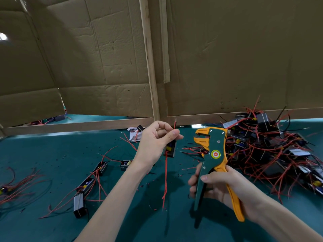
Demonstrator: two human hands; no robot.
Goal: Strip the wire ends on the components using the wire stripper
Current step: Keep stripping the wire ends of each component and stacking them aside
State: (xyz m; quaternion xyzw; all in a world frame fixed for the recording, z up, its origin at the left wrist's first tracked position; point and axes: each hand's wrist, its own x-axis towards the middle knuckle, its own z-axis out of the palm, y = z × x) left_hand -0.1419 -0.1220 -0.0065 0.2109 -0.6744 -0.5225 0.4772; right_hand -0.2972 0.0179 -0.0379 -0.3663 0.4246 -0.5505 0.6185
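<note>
My left hand (pixel 157 142) pinches a red wire (pixel 174 125) between thumb and forefinger, its end sticking up above the fingers. A small black component (pixel 171 148) hangs just below that hand, with more red wire (pixel 165 179) trailing down from it. My right hand (pixel 220 186) grips the handles of an orange and green wire stripper (pixel 212 151), held upright. Its jaws (pixel 201 136) point left, a short gap away from the pinched wire.
A large tangled heap of black components with red wires (pixel 272 151) lies at the right on the green table (pixel 52 151). Several separate components (pixel 87 184) lie at the left. Cardboard walls on a wooden frame (pixel 150 67) stand behind. Bits of insulation dot the table.
</note>
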